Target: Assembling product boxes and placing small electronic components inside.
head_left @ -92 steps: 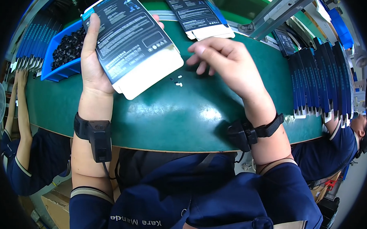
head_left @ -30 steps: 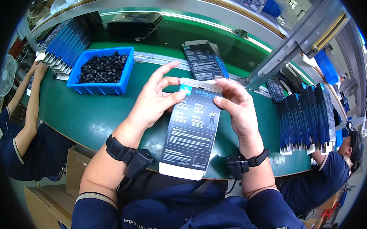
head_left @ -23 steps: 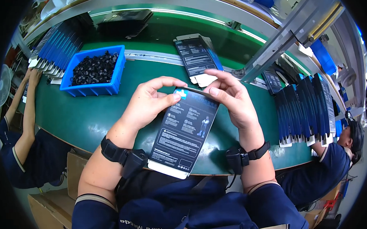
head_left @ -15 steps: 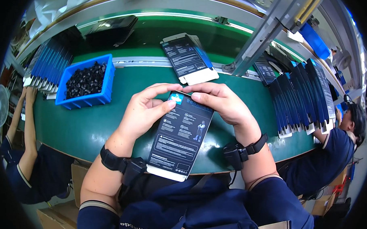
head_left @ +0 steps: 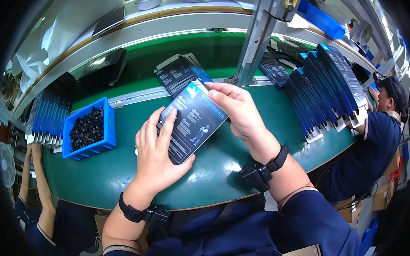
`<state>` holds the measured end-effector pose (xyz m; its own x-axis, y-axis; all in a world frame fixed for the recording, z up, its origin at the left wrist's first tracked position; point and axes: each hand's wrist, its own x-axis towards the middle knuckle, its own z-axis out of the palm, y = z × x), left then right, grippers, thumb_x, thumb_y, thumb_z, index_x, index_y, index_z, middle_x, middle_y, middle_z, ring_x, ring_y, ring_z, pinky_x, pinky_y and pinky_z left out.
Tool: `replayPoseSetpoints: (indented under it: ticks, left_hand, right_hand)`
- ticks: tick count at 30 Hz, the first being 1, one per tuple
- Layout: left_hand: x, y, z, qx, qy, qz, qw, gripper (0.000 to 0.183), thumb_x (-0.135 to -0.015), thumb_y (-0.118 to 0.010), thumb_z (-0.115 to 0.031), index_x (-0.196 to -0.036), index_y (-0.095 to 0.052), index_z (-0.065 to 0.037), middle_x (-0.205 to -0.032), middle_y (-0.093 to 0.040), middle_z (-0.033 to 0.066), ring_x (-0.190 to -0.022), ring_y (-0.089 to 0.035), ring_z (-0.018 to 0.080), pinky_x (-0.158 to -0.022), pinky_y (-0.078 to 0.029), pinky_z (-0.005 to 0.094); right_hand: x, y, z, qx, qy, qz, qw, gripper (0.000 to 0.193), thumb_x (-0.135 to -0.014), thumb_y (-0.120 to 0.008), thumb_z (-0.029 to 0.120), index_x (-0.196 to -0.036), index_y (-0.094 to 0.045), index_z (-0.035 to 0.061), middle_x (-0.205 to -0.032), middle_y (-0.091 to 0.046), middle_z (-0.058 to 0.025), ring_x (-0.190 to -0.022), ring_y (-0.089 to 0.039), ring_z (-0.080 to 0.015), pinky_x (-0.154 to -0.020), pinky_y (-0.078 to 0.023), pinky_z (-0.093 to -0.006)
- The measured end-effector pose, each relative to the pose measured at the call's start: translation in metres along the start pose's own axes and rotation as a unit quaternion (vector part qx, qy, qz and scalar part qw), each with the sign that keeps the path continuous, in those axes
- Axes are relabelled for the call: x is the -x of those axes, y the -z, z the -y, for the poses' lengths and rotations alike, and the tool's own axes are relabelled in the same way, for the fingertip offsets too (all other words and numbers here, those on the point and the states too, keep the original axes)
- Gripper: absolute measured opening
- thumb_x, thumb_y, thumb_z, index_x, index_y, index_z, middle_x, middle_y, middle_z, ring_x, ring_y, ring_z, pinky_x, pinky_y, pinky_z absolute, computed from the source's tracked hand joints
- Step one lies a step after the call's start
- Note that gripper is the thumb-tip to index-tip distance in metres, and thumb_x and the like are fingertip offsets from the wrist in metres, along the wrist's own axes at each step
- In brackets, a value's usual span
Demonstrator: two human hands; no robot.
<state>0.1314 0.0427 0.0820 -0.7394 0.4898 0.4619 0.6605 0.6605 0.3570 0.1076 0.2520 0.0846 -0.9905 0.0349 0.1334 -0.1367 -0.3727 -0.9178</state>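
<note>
A flat black printed carton (head_left: 195,124) with a blue corner patch hangs tilted over the green bench, between my two hands. My right hand (head_left: 235,106) pinches its upper right corner, thumb on the printed face. Across the lower left part lies my left hand (head_left: 159,150), its fingers spread over the face and its thumb along the bottom edge. Just beyond the carton, a few more flat cartons (head_left: 174,75) lie overlapping at the bench's back rail, partly hidden by the one I hold.
A blue bin (head_left: 109,127) of small black parts stands at left. Rows of dark cartons stand at far left (head_left: 51,113) and right (head_left: 323,87). A metal post (head_left: 256,45) rises behind the bench. Co-workers sit on both sides; one's forearms (head_left: 40,174) show at left.
The carton has moved up, away from my body, and tilted clockwise. My left hand has slid from its top edge to its lower left part. The view has shifted too.
</note>
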Motion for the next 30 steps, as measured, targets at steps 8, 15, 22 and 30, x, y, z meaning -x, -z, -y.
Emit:
replayPoseSetpoints:
  ticks: [8,15,22,30]
  left_hand:
    - [0.000,-0.002,-0.001,-0.031,-0.020,0.007,0.999,0.093,-0.054,-0.077,-0.020,-0.137,-0.035,-0.013,-0.135,-0.033,0.0194,-0.121,-0.037,0.0367,-0.100,-0.027,0.0457]
    - [0.002,0.001,0.000,-0.045,0.006,-0.002,0.999,0.093,-0.054,-0.077,-0.022,-0.137,-0.036,-0.013,-0.135,-0.032,0.0199,-0.121,-0.036,0.0372,-0.100,-0.029,0.0451]
    - [0.009,0.017,0.004,-0.064,0.026,0.022,0.997,0.091,-0.053,-0.077,-0.021,-0.135,-0.040,-0.012,-0.136,-0.034,0.0186,-0.120,-0.038,0.0373,-0.100,-0.029,0.0447]
    - [0.040,0.077,0.026,-0.085,0.031,-0.137,0.986,0.087,-0.057,-0.073,-0.016,-0.136,-0.037,-0.004,-0.139,-0.034,0.0160,-0.130,-0.030,0.0316,-0.107,-0.022,0.0400]
  right_hand:
    - [0.000,-0.002,-0.002,0.026,0.007,0.020,0.999,0.031,-0.089,-0.054,0.009,-0.117,-0.056,-0.0010,-0.096,-0.064,-0.0068,-0.085,-0.060,-0.0106,-0.079,-0.047,-0.0236]
    - [0.010,-0.018,-0.004,0.187,0.097,0.085,0.974,0.054,-0.087,-0.059,0.027,-0.129,-0.044,-0.0032,-0.121,-0.050,-0.0153,-0.114,-0.047,-0.0202,-0.096,-0.037,-0.0314]
    - [0.012,-0.019,-0.013,0.304,0.111,0.157,0.933,0.074,-0.083,-0.062,0.035,-0.137,-0.029,-0.0030,-0.128,-0.044,-0.0255,-0.121,-0.044,-0.0303,-0.102,-0.032,-0.0366]
    - [-0.008,0.008,0.004,0.221,0.078,-0.025,0.972,0.047,-0.090,-0.052,0.031,-0.122,-0.047,-0.0026,-0.089,-0.062,-0.0097,-0.074,-0.059,-0.0137,-0.064,-0.047,-0.0272]
